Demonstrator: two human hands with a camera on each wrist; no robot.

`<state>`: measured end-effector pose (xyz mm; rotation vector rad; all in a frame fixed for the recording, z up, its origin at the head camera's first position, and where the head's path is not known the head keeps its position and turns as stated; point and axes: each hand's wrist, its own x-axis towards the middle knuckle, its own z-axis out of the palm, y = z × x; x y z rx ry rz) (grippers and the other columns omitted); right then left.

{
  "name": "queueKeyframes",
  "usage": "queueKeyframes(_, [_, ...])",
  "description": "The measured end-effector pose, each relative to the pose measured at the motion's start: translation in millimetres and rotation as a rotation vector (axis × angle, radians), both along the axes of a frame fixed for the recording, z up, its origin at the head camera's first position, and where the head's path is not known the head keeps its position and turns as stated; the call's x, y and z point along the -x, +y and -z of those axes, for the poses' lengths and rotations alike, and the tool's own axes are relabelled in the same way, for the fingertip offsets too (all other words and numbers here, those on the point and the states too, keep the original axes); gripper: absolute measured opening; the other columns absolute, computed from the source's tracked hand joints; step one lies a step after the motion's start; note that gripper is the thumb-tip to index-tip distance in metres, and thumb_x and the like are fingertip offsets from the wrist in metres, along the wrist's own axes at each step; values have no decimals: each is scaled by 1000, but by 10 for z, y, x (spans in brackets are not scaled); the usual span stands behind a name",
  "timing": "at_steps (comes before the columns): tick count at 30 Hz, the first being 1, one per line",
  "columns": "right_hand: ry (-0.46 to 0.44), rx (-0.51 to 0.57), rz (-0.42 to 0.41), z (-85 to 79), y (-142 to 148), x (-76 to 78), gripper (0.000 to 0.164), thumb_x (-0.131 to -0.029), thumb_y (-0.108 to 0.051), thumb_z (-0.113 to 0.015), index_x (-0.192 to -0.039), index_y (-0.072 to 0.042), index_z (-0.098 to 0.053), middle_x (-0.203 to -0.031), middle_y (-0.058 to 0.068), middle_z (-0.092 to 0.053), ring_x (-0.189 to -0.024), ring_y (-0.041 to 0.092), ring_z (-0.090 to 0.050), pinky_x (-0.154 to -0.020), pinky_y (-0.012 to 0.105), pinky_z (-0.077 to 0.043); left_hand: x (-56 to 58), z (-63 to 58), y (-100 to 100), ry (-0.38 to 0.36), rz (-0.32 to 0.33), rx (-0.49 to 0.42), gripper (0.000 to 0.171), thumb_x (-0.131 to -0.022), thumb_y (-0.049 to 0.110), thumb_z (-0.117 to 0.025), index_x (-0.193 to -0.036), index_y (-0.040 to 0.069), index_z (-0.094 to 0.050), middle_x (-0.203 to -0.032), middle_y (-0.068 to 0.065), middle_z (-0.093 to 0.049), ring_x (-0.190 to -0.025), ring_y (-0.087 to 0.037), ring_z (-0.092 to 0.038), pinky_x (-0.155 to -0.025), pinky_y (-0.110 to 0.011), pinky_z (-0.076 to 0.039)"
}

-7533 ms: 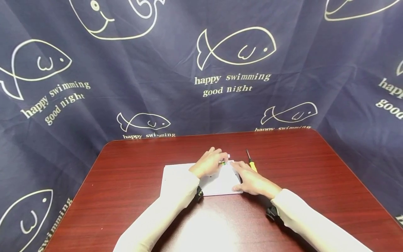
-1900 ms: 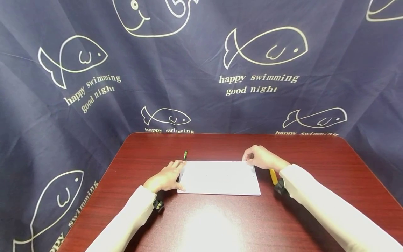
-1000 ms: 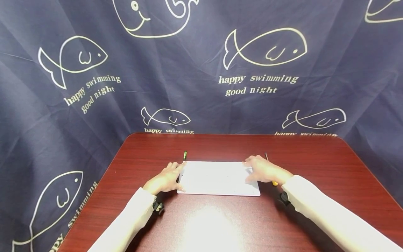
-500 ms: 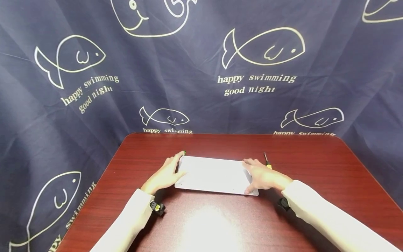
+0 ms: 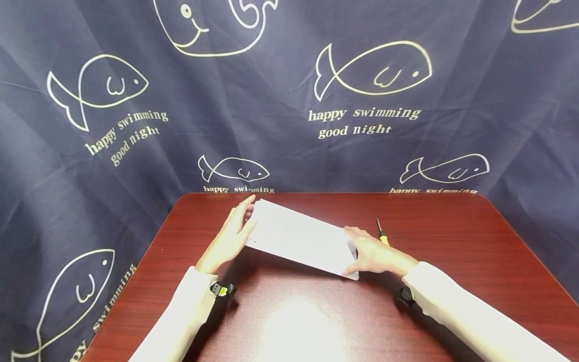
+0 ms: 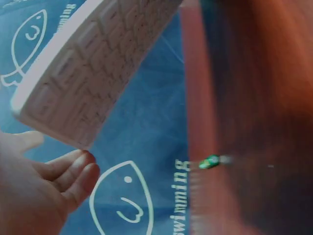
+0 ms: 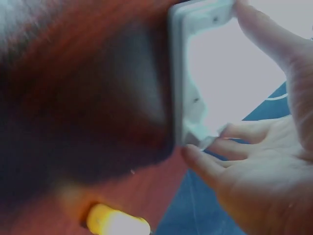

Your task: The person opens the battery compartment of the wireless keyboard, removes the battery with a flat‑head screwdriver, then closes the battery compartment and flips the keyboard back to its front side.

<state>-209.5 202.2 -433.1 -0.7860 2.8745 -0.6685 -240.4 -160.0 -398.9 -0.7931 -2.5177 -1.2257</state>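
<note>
A white keyboard [image 5: 300, 239] is tilted above the table, its left end raised and its plain underside facing up in the head view. Its keys face downward, as the left wrist view of the keyboard [image 6: 83, 68] shows. My left hand [image 5: 228, 239] holds the raised left end, thumb along the short edge and fingers by the far corner. My right hand [image 5: 375, 251] grips the lower right end, thumb at the near corner and fingers at the far one. In the right wrist view, small dark holes mark the underside [image 7: 230, 68].
A screwdriver [image 5: 382, 235] with a yellow handle lies on the red-brown table [image 5: 429, 236], close behind the right hand. A small green battery-like cylinder [image 6: 210, 162] lies on the table in the left wrist view. A dark blue fish-print curtain [image 5: 289, 151] hangs behind.
First the left hand worked at the keyboard's far edge; later it lay flat between both hands. Over the last half second its left end has risen and swung away, and it is now tilted.
</note>
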Motion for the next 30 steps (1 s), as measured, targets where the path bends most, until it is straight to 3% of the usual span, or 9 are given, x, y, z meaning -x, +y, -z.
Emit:
queueKeyframes(5, [1,118,-32,48,-74,8,102,-63,-36,-87,-141,4,-36,-142,27,-35,-130,42,-32,-102,53,-29,-8,-194,-8,105,50,-95,50,-98,10,-46,-146,15,-33,-131,-12,-49,-116,-24,-48,-96,-45,-35])
queueKeyframes(8, [14,158,-52,48,-135,7,104,-62,-38,-87,-143,2,-34,-143,23,-36,-131,39,-31,-102,52,-29,-38,-339,11,159,92,-131,49,-97,4,-43,-145,7,-34,-132,-18,-49,-118,-30,-48,-96,-48,-35])
queueKeyframes(12, [36,203,-74,73,-222,4,105,-62,-37,-87,-144,0,-33,-142,18,-36,-130,31,-34,-103,47,-31,-195,-637,105,208,130,-164,47,-102,21,-37,-142,-4,-34,-129,-28,-48,-117,-40,-47,-95,-52,-34])
queueKeyframes(15, [42,261,-92,111,-291,3,105,-63,-36,-87,-146,-5,-31,-142,13,-36,-128,24,-36,-102,43,-32,-173,-690,127,265,153,-188,58,-102,39,-31,-142,-3,-34,-130,-26,-48,-119,-38,-46,-97,-48,-33])
queueKeyframes(19, [26,306,-112,146,-369,-22,107,-65,-40,-85,-149,-10,-25,-143,10,-36,-129,20,-37,-102,43,-32,-20,-612,115,333,192,-236,59,-101,46,-29,-144,6,-35,-133,-16,-49,-123,-30,-44,-105,-41,-25])
queueKeyframes(24, [-7,338,-126,152,-490,-64,108,-69,-42,-83,-150,-8,-20,-146,9,-34,-131,21,-35,-104,44,-30,-50,-722,189,339,255,-280,62,-100,49,-30,-144,6,-36,-134,-15,-49,-124,-31,-42,-105,-41,-24])
queueKeyframes(30, [-56,351,-169,137,-678,-87,106,-74,-44,-78,-151,-8,-15,-151,8,-26,-136,19,-29,-106,41,-26,-116,-810,278,353,243,-250,66,-98,52,-31,-141,2,-39,-135,-12,-46,-121,-31,-42,-96,-35,-33])
